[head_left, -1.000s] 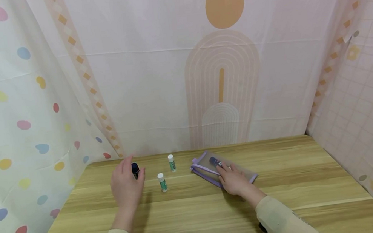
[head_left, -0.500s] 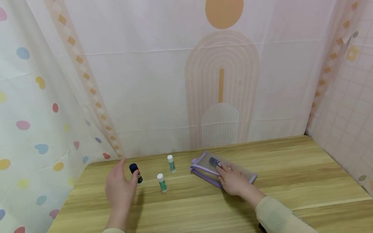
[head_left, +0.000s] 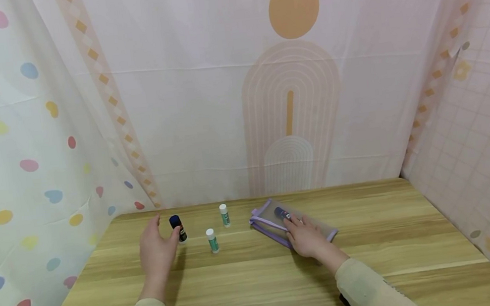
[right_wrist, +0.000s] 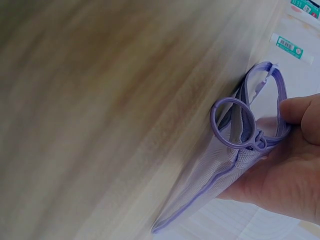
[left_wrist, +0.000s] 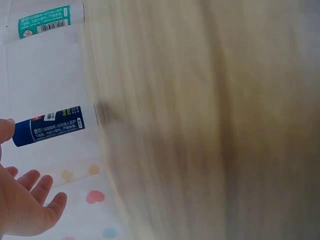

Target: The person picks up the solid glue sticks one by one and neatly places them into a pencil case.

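A navy glue stick (head_left: 178, 229) stands upright at the left of the table. My left hand (head_left: 156, 249) is beside it with fingers spread; the thumb is close to the cap, and in the left wrist view (left_wrist: 30, 205) I cannot tell whether it touches. Two white-and-green glue sticks stand to the right, one nearer (head_left: 212, 241) and one farther back (head_left: 225, 216). On a purple-edged mesh zip pouch (head_left: 324, 227) my right hand (head_left: 306, 238) holds the rim, thumb at the gaping mouth. Another navy-capped glue stick (head_left: 282, 213) shows at the pouch, partly covered by the fingers.
The wooden table (head_left: 259, 291) ends in a back edge against a patterned curtain (head_left: 197, 128). More curtain hangs at both sides. A purple ring (right_wrist: 232, 122) dangles from the pouch's zip.
My left hand has drawn away to the left from the navy glue stick, which its fingers and thumb stood around before. My right hand and the pouch have stayed put.
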### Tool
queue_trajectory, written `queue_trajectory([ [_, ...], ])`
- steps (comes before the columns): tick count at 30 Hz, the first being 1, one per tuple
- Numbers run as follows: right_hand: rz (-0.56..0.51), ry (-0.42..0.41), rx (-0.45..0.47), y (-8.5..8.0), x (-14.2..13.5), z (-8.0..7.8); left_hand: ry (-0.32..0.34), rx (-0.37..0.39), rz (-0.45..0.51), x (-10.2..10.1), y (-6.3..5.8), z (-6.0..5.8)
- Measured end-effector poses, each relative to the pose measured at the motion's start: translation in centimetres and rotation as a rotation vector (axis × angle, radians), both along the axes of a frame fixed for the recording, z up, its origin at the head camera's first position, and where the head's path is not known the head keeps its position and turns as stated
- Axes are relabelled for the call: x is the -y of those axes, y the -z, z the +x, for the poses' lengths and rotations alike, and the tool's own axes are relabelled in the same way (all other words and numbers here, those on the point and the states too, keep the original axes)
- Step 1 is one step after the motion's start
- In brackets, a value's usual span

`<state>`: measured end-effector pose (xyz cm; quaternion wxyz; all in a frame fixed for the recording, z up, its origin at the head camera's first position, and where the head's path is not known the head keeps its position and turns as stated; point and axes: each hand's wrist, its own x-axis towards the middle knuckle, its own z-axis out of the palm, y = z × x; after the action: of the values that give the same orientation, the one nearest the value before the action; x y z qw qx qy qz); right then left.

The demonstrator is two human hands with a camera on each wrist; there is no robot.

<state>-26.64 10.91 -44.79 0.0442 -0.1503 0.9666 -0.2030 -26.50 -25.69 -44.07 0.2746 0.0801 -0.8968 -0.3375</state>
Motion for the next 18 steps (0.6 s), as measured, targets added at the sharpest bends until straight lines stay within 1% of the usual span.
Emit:
queue_trajectory([
  [5,-0.005,0.000,-0.005,0.00,-0.01,0.01,0.008,0.048,0.104,-0.05,0.22,-0.15],
  [12,-0.008,-0.003,-0.009,-0.06,0.01,0.06,0.029,0.104,0.231,-0.36,0.24,-0.19],
  [18,-0.014,-0.009,-0.011,0.00,0.02,0.12,0.025,0.128,0.313,-0.61,0.40,-0.45],
])
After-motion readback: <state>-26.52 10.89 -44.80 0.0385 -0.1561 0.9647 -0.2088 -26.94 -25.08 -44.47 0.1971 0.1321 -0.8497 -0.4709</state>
